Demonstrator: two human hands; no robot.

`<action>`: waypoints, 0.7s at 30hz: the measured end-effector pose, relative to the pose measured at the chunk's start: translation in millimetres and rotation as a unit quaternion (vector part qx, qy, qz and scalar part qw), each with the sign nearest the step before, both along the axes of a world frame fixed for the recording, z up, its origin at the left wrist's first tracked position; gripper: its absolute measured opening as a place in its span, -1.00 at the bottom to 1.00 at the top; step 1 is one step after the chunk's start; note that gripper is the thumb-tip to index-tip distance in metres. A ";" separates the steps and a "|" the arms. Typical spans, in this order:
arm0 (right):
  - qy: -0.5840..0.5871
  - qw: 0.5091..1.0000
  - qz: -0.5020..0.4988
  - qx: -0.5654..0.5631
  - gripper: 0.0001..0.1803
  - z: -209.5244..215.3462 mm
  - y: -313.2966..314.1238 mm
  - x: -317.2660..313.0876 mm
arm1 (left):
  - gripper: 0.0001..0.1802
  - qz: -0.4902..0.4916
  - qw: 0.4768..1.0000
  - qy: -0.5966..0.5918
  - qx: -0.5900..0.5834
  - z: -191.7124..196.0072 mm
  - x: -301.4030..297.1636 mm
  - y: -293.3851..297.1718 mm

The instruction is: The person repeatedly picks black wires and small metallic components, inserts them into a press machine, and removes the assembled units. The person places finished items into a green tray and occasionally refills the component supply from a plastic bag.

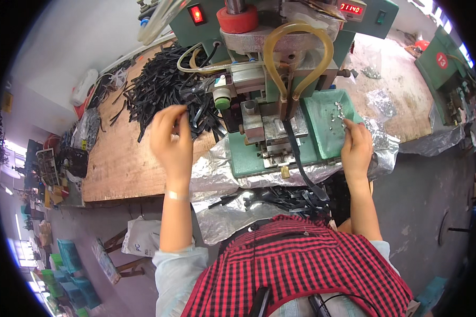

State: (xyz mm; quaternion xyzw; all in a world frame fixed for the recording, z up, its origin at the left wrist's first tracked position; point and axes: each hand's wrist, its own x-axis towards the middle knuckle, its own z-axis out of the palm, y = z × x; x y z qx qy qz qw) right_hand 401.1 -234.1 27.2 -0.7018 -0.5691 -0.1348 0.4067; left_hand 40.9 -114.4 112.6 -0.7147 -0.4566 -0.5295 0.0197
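My left hand (170, 140) is raised beside a heap of black strips (156, 84) on the table, thumb and fingers curled together. Whether a strip is between its fingertips is hard to make out against the dark heap. Over the green tray (314, 119), my right hand (357, 148) has its fingertips pinched together beside several small metal pieces (335, 117). Anything in that pinch is too small to name. Between my hands stands a green bench press (246, 167). One black strip (297, 158) hangs from its metal fixture toward me, its wide end lowest.
More black strips (296, 199) lie on foil-like sheeting (217, 219) below the press. A yellowish hose loop (300, 26) rises over the fixture. Clear bags of small parts (381, 103) lie right of the tray. Another green machine (444, 68) stands far right.
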 end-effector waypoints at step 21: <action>0.259 0.963 0.072 0.031 -0.86 29.1 -32.5 -16.3 | -0.85 -0.141 0.929 -0.288 -0.185 -52.4 -27.2 24.6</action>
